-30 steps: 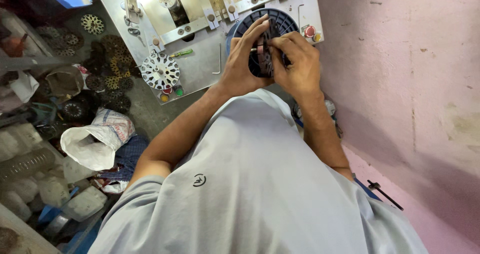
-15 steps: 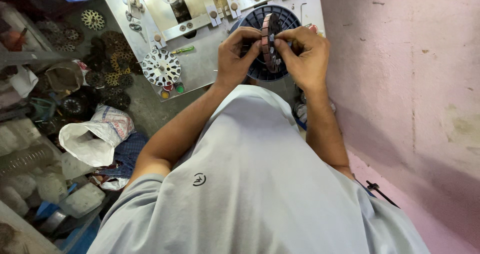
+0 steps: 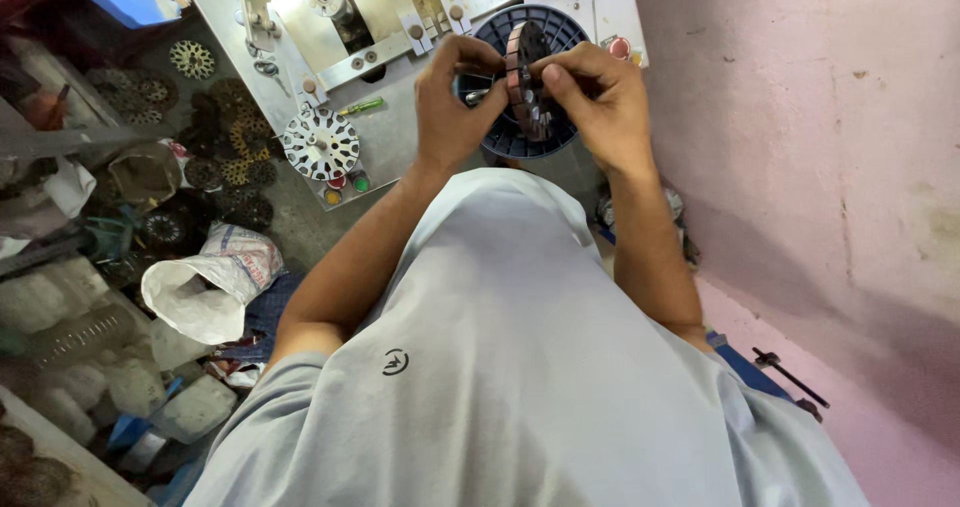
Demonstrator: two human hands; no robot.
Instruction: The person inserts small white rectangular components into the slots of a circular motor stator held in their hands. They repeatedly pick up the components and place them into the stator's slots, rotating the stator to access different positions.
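Seen from above, a person in a pale grey shirt point(image 3: 520, 367) works at a metal table point(image 3: 400, 137) in the upper middle of the frame. Both hands meet over a dark ribbed round tray point(image 3: 560, 42) near the table's right edge. The left hand point(image 3: 452, 107) and the right hand point(image 3: 597, 102) are closed from either side on a wound stator ring point(image 3: 527, 82), held on edge between thumbs and fingers, its copper-coloured windings facing the camera. The ring sits directly above the tray; whether it touches it cannot be told. A white toothed disc point(image 3: 320, 144) lies on the table's lower left corner, well apart from the hands, with a green-handled tool point(image 3: 362, 106) just above it. To the right, a pink wall point(image 3: 800, 167) runs close beside the right forearm, leaving little open room there. To the left, the floor is crowded with dark stator cores point(image 3: 230, 157) and a white sack point(image 3: 205, 287), open-mouthed, near the left elbow
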